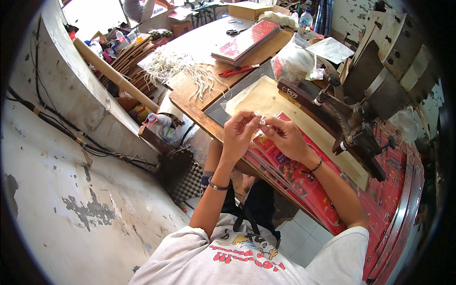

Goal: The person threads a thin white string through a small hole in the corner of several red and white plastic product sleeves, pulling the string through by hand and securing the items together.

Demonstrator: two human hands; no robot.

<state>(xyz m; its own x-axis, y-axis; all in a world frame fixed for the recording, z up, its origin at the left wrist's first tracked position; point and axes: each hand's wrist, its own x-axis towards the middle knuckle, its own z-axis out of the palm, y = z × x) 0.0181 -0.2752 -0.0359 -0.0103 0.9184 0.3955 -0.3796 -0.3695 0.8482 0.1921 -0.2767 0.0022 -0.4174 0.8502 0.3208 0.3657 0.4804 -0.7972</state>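
My left hand point(239, 134) and my right hand point(288, 137) meet over the table edge, fingertips pinched together on a short piece of white cord point(261, 119). The cord looks bunched or knotted between them, and its exact shape is partly hidden by my fingers. Beneath my right hand and forearm lie red printed sheets point(304, 183), stacked and slightly fanned. Beyond my hands, a loose heap of cut white cords point(178, 69) spreads over the wooden board point(190, 88). A red-handled cutting tool point(238, 70) rests on that board, to the right of the cords.
A bundle of red printed sheets point(247, 43) sits farther back, near black scissors point(236, 32). To the right stand a dark metal clamp-like device point(349, 123) and a stuffed plastic bag point(293, 61). A cardboard tube point(114, 75) leans at left. More red sheets point(389, 190) hang at right.
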